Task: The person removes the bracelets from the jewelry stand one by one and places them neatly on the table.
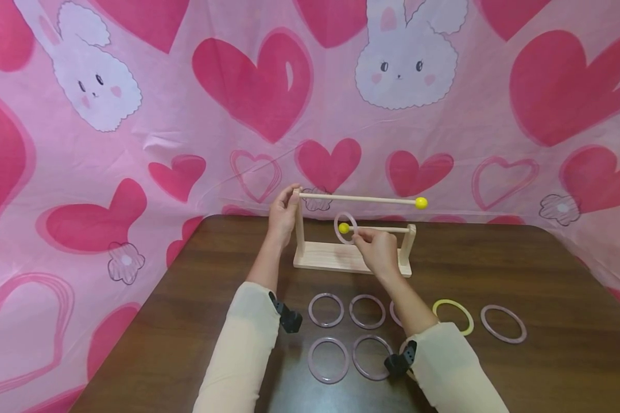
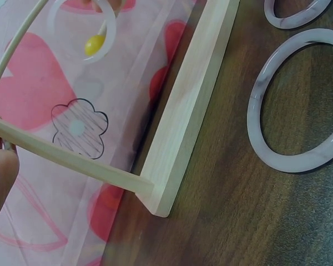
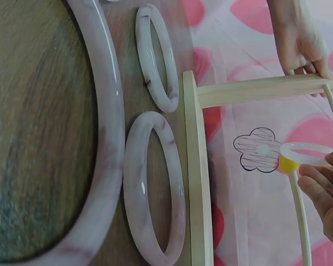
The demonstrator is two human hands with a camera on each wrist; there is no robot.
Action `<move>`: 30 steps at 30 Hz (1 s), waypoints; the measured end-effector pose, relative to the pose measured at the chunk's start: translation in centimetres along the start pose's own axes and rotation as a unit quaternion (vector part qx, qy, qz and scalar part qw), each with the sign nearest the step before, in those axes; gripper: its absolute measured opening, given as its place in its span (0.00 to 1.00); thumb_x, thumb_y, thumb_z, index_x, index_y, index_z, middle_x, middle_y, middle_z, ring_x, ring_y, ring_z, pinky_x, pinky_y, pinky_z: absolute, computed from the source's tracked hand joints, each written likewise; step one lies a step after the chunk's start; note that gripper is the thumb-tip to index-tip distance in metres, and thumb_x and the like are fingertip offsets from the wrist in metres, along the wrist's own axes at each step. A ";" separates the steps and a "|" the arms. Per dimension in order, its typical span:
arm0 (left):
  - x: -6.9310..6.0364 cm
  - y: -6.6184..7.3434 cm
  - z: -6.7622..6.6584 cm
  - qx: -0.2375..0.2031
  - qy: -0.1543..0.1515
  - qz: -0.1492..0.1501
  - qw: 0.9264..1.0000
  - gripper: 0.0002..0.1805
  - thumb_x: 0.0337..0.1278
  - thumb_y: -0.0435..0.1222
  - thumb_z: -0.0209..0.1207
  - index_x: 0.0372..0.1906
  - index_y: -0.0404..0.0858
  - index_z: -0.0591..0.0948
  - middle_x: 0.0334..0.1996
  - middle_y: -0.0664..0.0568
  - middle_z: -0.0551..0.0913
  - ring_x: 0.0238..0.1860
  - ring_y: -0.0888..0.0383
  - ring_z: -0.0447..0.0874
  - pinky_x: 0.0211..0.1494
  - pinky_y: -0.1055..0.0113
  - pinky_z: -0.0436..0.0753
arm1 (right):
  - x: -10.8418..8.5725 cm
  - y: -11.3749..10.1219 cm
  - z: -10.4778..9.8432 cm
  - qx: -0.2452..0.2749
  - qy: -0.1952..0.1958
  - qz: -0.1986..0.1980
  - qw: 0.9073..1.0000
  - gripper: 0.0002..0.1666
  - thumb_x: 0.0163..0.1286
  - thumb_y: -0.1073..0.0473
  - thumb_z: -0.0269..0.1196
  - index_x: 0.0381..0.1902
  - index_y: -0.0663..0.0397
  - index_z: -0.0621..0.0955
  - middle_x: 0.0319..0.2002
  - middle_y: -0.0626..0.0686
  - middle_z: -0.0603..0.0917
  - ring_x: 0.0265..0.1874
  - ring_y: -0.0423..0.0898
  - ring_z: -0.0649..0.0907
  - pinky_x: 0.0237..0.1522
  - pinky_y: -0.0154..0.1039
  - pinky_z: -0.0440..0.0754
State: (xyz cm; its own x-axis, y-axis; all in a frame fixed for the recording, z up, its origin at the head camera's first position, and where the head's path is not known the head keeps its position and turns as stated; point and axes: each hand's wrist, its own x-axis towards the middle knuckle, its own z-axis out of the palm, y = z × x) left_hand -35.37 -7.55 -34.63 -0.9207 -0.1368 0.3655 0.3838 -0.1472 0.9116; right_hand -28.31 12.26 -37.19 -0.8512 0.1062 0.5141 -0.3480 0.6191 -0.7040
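A pale wooden rack (image 1: 336, 256) stands on the table, with one upper rod (image 1: 359, 199) and one lower rod (image 1: 382, 229), each tipped by a yellow ball. My left hand (image 1: 281, 217) grips the top of the left upright. Between thumb and fingers, my right hand (image 1: 379, 251) pinches a pale pinkish bangle (image 1: 336, 225) at the tip of the lower rod. The lower yellow ball (image 2: 94, 45) shows inside the bangle's outline in the left wrist view; whether the bangle is around it I cannot tell. The right wrist view shows the pinching fingers (image 3: 319, 191) close to the ball.
In front of the rack lie several pinkish marbled bangles (image 1: 310, 310) in two rows, one partly behind my right forearm. A yellow bangle (image 1: 470, 321) and another pinkish bangle (image 1: 524, 332) lie to the right. Behind the table (image 1: 563, 287) hangs a pink heart-patterned cloth (image 1: 175, 115).
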 end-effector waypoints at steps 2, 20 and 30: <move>0.0 0.0 0.0 0.001 -0.002 0.000 1.000 0.19 0.64 0.32 0.51 0.57 0.29 0.72 0.53 0.41 0.76 0.53 0.54 0.72 0.58 0.64 0.71 | -0.1 -0.1 -0.1 0.006 0.003 0.002 1.000 0.10 0.57 0.64 0.65 0.37 0.64 0.85 0.30 0.58 0.85 0.33 0.52 0.85 0.33 0.47 0.81; 0.1 -0.1 0.0 -0.002 -0.001 0.000 1.000 0.19 0.64 0.32 0.51 0.57 0.28 0.72 0.54 0.41 0.76 0.53 0.54 0.73 0.57 0.65 0.72 | -0.6 0.4 -1.1 0.048 0.025 0.001 0.999 0.09 0.57 0.65 0.66 0.35 0.65 0.85 0.29 0.59 0.85 0.30 0.51 0.85 0.32 0.43 0.82; 0.1 -0.1 0.0 0.000 0.001 -0.007 1.000 0.19 0.63 0.33 0.52 0.57 0.31 0.73 0.54 0.42 0.77 0.55 0.53 0.72 0.58 0.66 0.71 | -1.1 0.6 -2.0 0.087 0.015 0.026 0.996 0.09 0.57 0.67 0.66 0.37 0.68 0.84 0.27 0.60 0.85 0.28 0.48 0.84 0.27 0.22 0.75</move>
State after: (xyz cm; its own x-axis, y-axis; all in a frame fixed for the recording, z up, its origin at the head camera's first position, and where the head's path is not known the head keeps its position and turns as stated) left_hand -35.47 -7.59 -34.71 -0.9258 -0.1358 0.3528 0.3712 -0.1500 0.9164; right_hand -26.82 14.08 -37.20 -0.8582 0.1591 0.4880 -0.3696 0.4681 -0.8026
